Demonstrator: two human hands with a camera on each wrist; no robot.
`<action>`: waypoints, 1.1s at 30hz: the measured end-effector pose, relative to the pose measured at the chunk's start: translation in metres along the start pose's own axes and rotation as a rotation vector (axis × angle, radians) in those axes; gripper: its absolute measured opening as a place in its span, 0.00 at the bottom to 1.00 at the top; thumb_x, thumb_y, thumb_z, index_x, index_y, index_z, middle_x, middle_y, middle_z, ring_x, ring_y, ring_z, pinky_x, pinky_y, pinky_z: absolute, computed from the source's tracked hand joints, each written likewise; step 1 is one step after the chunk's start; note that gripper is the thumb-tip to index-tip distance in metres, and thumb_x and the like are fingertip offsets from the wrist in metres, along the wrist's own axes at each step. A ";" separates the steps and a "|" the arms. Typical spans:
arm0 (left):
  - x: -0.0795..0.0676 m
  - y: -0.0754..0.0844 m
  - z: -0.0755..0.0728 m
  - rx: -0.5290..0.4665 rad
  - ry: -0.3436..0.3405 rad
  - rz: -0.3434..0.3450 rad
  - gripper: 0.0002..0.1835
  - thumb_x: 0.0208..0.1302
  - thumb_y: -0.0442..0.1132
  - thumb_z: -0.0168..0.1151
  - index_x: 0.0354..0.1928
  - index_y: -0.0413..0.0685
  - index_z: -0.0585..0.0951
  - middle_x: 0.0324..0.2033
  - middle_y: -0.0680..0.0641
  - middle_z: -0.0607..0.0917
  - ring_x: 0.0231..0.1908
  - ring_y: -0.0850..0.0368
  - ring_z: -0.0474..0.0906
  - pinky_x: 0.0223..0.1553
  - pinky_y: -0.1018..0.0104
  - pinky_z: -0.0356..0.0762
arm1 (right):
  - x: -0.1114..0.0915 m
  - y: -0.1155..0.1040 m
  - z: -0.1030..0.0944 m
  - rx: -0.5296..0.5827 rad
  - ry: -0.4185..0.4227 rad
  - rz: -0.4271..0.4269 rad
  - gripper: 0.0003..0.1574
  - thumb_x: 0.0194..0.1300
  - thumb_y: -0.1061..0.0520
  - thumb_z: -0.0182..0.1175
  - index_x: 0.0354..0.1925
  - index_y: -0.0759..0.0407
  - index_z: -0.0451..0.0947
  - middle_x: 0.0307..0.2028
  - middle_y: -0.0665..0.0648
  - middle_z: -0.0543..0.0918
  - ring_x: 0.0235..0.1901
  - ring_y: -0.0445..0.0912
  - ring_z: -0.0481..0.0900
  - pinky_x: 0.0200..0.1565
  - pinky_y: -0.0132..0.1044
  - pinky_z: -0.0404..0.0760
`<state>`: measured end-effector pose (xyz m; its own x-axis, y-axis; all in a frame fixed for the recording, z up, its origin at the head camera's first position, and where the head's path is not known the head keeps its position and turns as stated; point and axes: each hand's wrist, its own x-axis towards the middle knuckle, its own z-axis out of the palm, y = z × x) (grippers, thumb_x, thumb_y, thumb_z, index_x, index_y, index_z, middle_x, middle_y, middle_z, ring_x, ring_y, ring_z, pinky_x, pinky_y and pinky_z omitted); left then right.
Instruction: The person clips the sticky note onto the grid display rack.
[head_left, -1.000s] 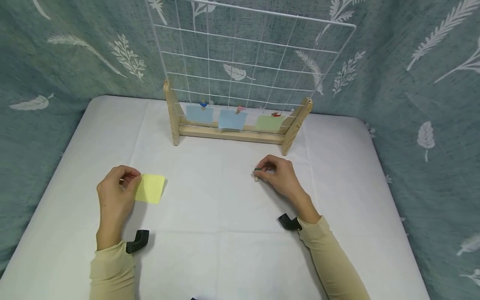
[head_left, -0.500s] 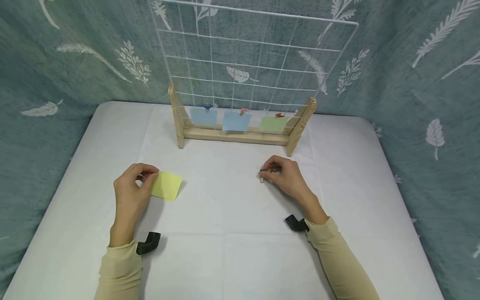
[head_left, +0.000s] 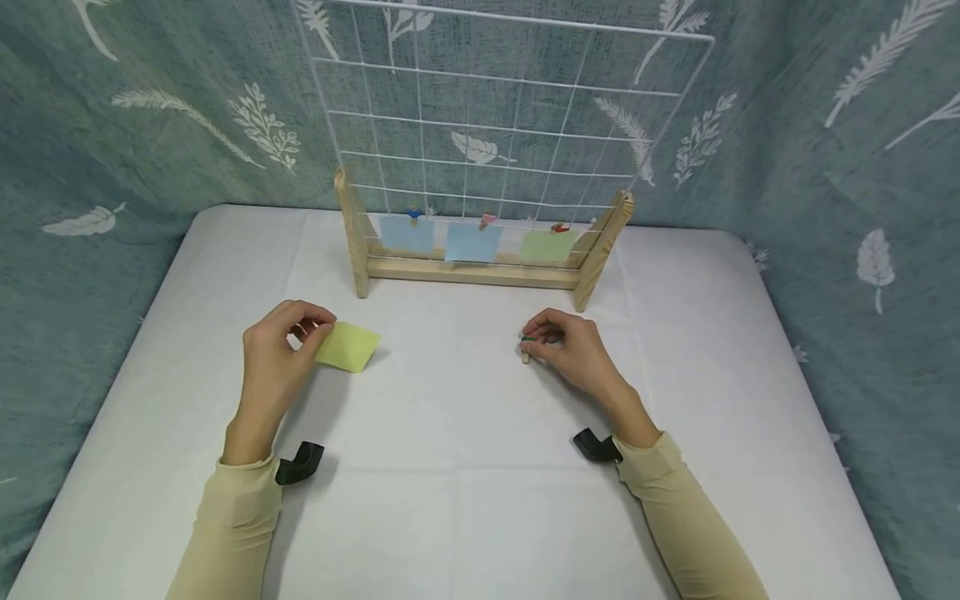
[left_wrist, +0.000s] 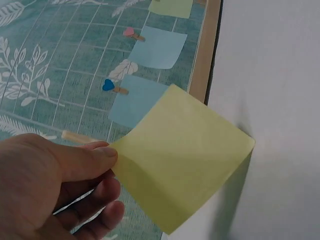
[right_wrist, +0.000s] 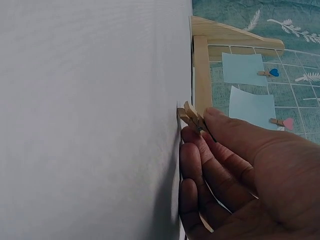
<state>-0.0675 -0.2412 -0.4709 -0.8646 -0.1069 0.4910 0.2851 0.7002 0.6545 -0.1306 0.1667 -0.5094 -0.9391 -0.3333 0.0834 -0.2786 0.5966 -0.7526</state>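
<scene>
My left hand (head_left: 279,358) pinches one corner of a yellow sticky note (head_left: 349,347) between thumb and forefinger, above the table's left half. In the left wrist view the note (left_wrist: 182,155) spreads out flat from the fingertips, one corner overlapping a blue note behind it. Over to the right, my right hand (head_left: 567,348) pinches a small wooden clothespin (head_left: 526,357) with a green part at its top. The right wrist view shows the clothespin's (right_wrist: 189,115) wooden legs poking out past the thumb, close to the white tabletop; its other end is hidden by the fingers.
A white wire grid (head_left: 487,129) on a wooden stand (head_left: 472,272) stands at the back. Small heart-topped clothespins hold two blue notes (head_left: 472,242) and a green note (head_left: 547,247) on its lower wires. White cloth covers the table (head_left: 442,517); a leaf-patterned curtain (head_left: 180,158) hangs around.
My left hand has carried the yellow note right and toward the grid, lifting it higher off the table. The right hand stays nearly still with the clothespin. The head view shifted slightly.
</scene>
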 end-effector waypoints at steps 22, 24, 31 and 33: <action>0.035 0.022 0.022 -0.077 -0.068 0.152 0.06 0.63 0.26 0.74 0.38 0.43 0.89 0.34 0.46 0.89 0.33 0.54 0.81 0.34 0.69 0.76 | 0.000 -0.001 -0.003 -0.033 -0.029 -0.003 0.10 0.67 0.57 0.74 0.47 0.54 0.88 0.37 0.52 0.90 0.39 0.44 0.88 0.44 0.37 0.83; 0.038 0.026 0.023 -0.073 -0.071 0.168 0.06 0.63 0.26 0.74 0.37 0.43 0.88 0.34 0.46 0.89 0.33 0.54 0.81 0.34 0.67 0.77 | 0.000 0.000 -0.003 -0.036 -0.031 -0.009 0.10 0.67 0.57 0.74 0.47 0.54 0.88 0.37 0.51 0.90 0.39 0.44 0.87 0.44 0.38 0.83; 0.046 0.035 0.026 -0.070 -0.063 0.204 0.06 0.62 0.26 0.75 0.36 0.43 0.89 0.32 0.46 0.88 0.33 0.53 0.81 0.34 0.62 0.78 | 0.001 0.001 -0.002 -0.021 -0.037 -0.009 0.11 0.67 0.56 0.74 0.47 0.54 0.88 0.38 0.52 0.90 0.39 0.44 0.87 0.45 0.39 0.84; 0.048 0.037 0.027 -0.077 -0.060 0.213 0.06 0.62 0.26 0.74 0.36 0.43 0.89 0.32 0.46 0.87 0.34 0.53 0.81 0.34 0.60 0.78 | 0.001 0.001 -0.001 -0.020 -0.040 -0.004 0.11 0.67 0.56 0.74 0.47 0.53 0.88 0.38 0.52 0.90 0.39 0.44 0.87 0.44 0.38 0.84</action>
<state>-0.1091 -0.2015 -0.4386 -0.8041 0.0814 0.5889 0.4923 0.6464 0.5829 -0.1316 0.1677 -0.5094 -0.9292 -0.3646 0.0600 -0.2870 0.6096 -0.7390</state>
